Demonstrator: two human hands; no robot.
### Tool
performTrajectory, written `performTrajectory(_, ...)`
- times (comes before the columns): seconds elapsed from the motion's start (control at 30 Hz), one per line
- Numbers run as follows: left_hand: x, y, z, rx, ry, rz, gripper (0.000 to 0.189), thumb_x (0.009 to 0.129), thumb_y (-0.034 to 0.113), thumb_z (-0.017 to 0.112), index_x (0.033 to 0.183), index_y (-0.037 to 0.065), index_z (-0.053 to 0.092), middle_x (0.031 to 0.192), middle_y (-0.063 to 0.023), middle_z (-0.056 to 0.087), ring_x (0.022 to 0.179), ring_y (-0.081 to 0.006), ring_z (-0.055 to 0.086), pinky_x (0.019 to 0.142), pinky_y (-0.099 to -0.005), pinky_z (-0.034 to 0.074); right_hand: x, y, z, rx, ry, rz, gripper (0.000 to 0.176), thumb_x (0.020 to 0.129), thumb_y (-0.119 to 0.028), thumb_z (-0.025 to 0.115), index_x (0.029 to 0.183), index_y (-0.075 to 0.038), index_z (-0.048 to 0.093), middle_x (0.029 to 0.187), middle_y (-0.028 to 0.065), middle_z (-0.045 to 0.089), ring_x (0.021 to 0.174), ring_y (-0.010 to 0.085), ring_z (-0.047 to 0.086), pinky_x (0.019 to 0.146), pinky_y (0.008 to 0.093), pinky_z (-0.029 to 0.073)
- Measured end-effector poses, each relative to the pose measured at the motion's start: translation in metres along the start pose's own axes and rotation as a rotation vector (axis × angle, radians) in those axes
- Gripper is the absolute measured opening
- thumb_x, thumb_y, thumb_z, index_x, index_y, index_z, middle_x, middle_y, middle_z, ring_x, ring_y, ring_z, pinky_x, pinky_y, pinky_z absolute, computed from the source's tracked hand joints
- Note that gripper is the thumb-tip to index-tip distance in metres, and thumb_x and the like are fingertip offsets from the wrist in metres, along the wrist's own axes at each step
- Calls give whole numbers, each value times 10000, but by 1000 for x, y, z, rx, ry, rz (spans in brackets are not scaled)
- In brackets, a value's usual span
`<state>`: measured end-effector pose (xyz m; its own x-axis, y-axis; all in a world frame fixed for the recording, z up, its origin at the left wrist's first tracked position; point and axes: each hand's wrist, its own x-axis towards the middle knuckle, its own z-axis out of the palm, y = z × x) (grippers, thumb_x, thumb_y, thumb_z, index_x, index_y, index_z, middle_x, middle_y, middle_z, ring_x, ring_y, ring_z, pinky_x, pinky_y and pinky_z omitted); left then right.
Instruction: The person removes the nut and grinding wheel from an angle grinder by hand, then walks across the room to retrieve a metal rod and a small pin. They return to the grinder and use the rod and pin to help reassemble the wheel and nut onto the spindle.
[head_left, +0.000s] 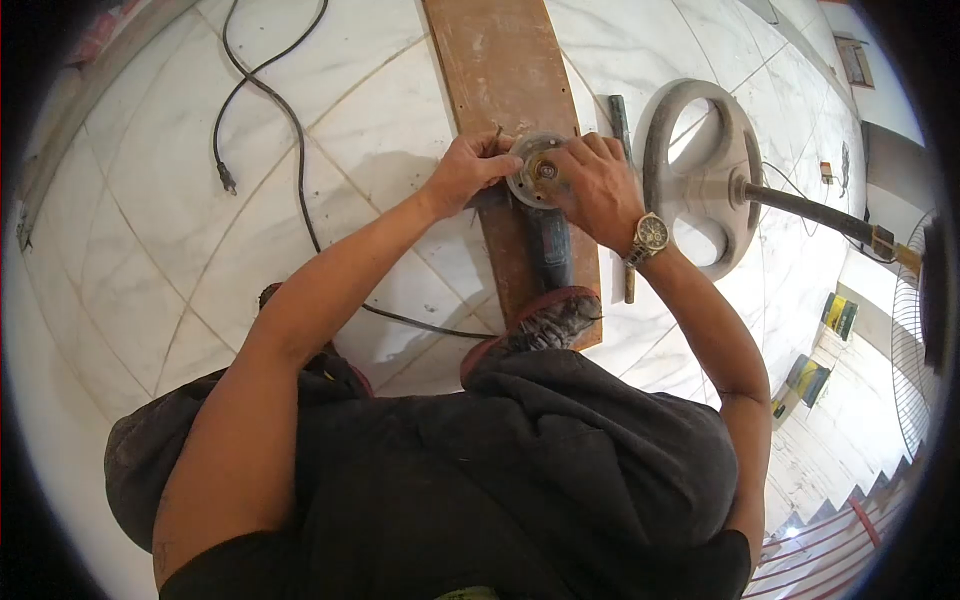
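A round grey metal disc (527, 190) with a brass-coloured centre sits on the head of an angle grinder (552, 250), whose dark body lies along a brown wooden board (505, 70). My left hand (472, 170) is at the disc's left edge, with its thumb and fingers pinched together; a thin dark pin-like piece sticks up by the fingertips. Over the disc's right side is my right hand (600, 190), its fingers bent down near the centre, with a watch on the wrist. What those fingertips hold is hidden. A shoe (560, 318) rests against the grinder's lower end.
A black cable with a plug (228, 180) runs over the tiled floor at the left. Right of the board lie a thin metal bar (620, 120) and a round fan base (740, 165) with its pole. Small boxes (838, 315) and a fan cage stand farther right.
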<state>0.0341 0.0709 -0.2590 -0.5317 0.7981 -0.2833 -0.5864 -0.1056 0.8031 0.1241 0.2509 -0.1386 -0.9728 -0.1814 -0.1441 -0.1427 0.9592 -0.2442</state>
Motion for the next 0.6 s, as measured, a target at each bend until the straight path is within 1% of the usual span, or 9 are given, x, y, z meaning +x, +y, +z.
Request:
performTrajectory(0.1,2,-1,-2,4,-5,12,165,875,148,715,994,40,679,760,64,565,616,-17,436,543,-190,335,3,-10,-8,39,166,-199,372,750,-137,746,1100,-108,623,1074,107,588,1063,288,555,966,443,412)
performTrajectory(0.2,2,-2,-1,12,18,-8,138,868,134,726,969,66,661,751,71,553,593,-11,417,517,-189,308,1,-13,-8,4,127,32,389,740,-114,729,1113,-108,618,1082,108,590,1063,293,554,975,451,408)
performTrajectory(0.3,2,0,-1,6,26,-24,143,868,135,726,976,67,660,756,72,554,594,-10,416,517,-188,304,4,-5,-1,-52,-52,99,417,727,-127,743,1120,-101,606,1087,110,590,1080,295,546,960,450,414)
performTrajectory(0.4,1,0,-1,-2,19,-21,142,869,137,725,977,72,659,761,74,554,598,-8,414,521,-186,302,4,-9,-7,26,119,-158,406,727,-119,735,1108,-98,597,1077,113,593,1079,303,548,933,437,422)
performTrajectory(0.5,3,-4,-3,-4,16,-14,133,870,140,726,965,79,656,763,76,554,604,-6,414,525,-183,303,2,-17,-9,45,135,-48,497,692,-64,730,1164,-100,581,1113,128,589,1059,332,549,945,455,405)
performTrajectory(0.6,3,-4,-3,-8,13,-15,128,871,144,727,961,85,656,767,77,557,610,-5,419,529,-180,306,0,-11,1,-5,-45,128,505,687,-21,692,1172,-108,580,1152,126,578,1085,335,544,957,459,404)
